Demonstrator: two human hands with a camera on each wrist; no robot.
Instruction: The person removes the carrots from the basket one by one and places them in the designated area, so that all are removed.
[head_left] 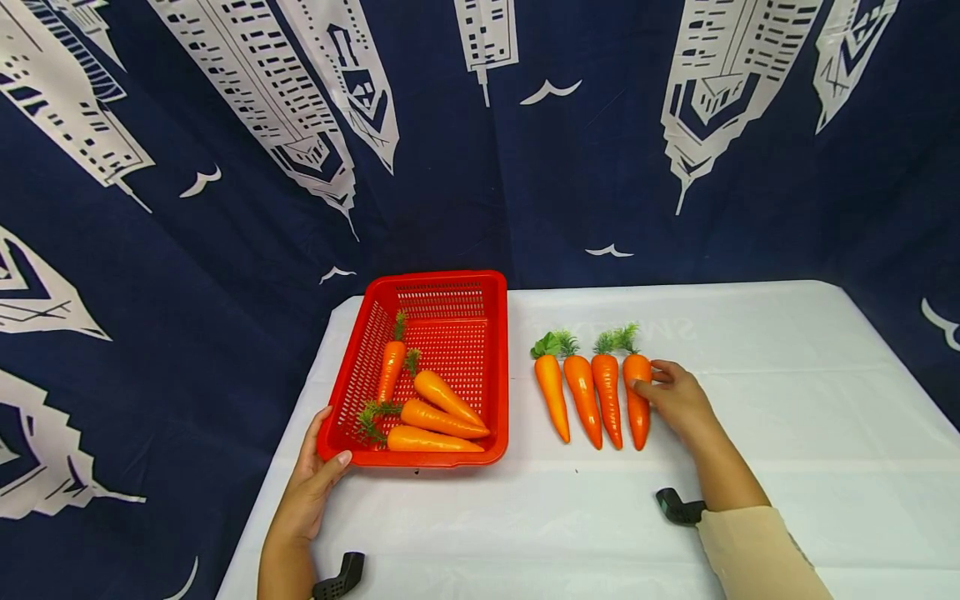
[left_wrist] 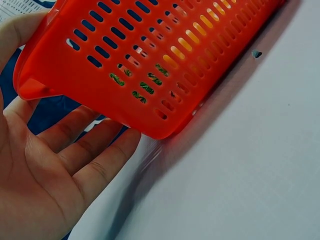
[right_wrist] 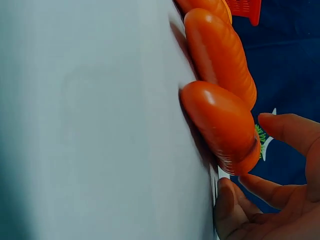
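Observation:
A red plastic basket (head_left: 496, 367) with perforated walls stands at the left of the table, several carrots (head_left: 442, 418) inside. My left hand (head_left: 306, 487) holds its near left corner, thumb at the rim; in the left wrist view the fingers (left_wrist: 107, 157) lie along the outer wall. Right of the basket, several more carrots with green tops lie side by side in a row. The rightmost carrot (head_left: 638, 412) has my right hand (head_left: 678, 400) around its upper part. Seen from the right wrist, thumb and fingers are spread either side of this carrot (right_wrist: 217, 117), with a slight gap at the thumb.
A white cloth covers the table (head_left: 787, 400). Behind and to the left hangs a dark blue curtain (head_left: 577, 183) with white building prints. Black wrist devices (head_left: 678, 507) sit on both forearms.

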